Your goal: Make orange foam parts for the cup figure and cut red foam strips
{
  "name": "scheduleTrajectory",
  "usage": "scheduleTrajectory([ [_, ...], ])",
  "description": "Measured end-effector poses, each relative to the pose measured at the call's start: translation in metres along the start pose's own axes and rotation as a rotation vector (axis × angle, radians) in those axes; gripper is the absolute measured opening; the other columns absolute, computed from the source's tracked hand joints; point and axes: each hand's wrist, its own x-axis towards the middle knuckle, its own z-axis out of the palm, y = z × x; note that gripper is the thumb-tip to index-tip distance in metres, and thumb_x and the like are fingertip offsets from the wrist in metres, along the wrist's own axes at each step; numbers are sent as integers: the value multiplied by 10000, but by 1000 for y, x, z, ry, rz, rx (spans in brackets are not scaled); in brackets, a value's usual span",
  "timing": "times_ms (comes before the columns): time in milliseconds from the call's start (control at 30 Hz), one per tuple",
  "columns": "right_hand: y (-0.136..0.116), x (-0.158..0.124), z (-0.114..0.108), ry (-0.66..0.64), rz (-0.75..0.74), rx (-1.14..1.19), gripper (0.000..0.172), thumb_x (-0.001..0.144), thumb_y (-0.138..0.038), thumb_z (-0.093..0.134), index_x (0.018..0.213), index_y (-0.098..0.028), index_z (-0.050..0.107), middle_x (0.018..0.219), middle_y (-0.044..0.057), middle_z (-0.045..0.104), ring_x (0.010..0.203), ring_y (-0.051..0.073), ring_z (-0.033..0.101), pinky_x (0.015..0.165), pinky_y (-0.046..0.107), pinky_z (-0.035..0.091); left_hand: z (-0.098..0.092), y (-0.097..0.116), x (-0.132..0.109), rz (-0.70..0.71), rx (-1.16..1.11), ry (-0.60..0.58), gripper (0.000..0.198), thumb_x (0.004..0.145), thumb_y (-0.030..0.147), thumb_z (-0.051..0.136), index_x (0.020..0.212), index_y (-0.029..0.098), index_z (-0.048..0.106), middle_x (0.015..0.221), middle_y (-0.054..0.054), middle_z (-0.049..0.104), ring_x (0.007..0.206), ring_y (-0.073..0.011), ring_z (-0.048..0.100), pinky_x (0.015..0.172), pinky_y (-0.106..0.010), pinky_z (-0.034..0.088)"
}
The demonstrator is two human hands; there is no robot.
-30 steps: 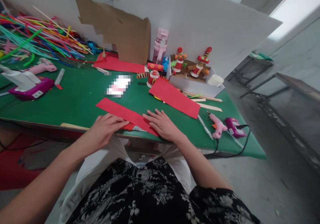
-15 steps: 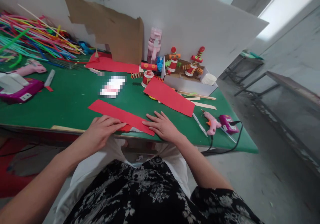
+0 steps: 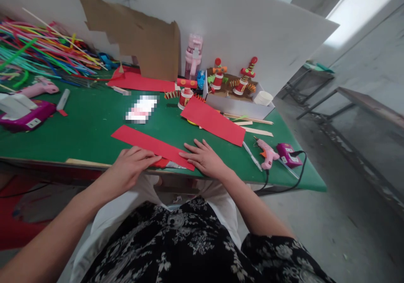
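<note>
A long strip of red paper (image 3: 148, 142) lies slantwise near the front edge of the green table. My left hand (image 3: 134, 165) is at its near edge, fingers bent and close together, thumb and fingertips gripping the paper edge. Flat on the strip's right end, my right hand (image 3: 206, 159) has its fingers spread. Under the near edge, between the hands, a bit of darker red and a greyish strip peek out; what they are is not clear. Beyond my right hand lies a wider red paper piece (image 3: 214, 121).
A pink glue gun (image 3: 267, 152) and a purple power socket (image 3: 288, 154) with a cable are at right. Paper-cup figures (image 3: 185, 98) stand at the back, some in a white box (image 3: 236, 104). Pipe cleaners (image 3: 47, 51), a purple tissue pack (image 3: 30, 115) and a marker (image 3: 63, 100) lie left.
My left hand has slid very slightly to the right along the strip's near edge. My right hand and the red strip stay almost in place.
</note>
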Motion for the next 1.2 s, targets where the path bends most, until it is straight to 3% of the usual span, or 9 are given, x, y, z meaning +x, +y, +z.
scheduleTrajectory([
  [500,0,0,1,32,-5,-1,399,1050,-366,405,1434,-393,510,1576,-59,392,1503,299,249,1213,559,223,0,14,11,-6,-58,-43,605,823,2,354,1319,252,594,1164,-74,670,1036,-225,554,816,-345,374],
  [767,-2,-1,-1,28,4,25,388,1047,-355,415,1413,-371,545,1573,-44,400,1501,301,255,1217,554,212,1,17,6,-44,-81,-74,575,876,33,342,1334,276,589,1201,-86,653,1047,-237,542,828,-352,398],
  [967,4,-2,1,61,-29,119,396,1040,-309,425,1414,-356,546,1555,-10,432,1498,293,270,1201,586,225,-26,17,2,-19,-343,-146,444,978,168,350,1291,343,612,1205,-37,661,1104,-201,566,944,-353,444],
  [1067,12,-3,4,139,-43,213,424,1033,-260,398,1429,-331,533,1535,25,465,1475,270,331,1193,578,255,-47,-10,-10,-251,-275,57,390,973,331,416,1324,292,580,1226,-55,659,1137,-227,577,979,-380,468],
  [1133,16,-4,5,229,-42,292,443,1032,-247,367,1443,-310,521,1514,43,494,1453,247,378,1188,553,293,-57,-35,-21,-512,-55,221,417,925,403,439,1258,225,613,1199,-81,666,1133,-268,587,974,-419,479],
  [1200,17,-7,6,320,-21,341,440,1029,-273,372,1441,-290,526,1484,56,530,1430,235,418,1184,529,322,-61,-58,-31,-724,128,305,439,898,390,394,1198,181,637,1139,-109,668,1125,-318,592,959,-483,478],
])
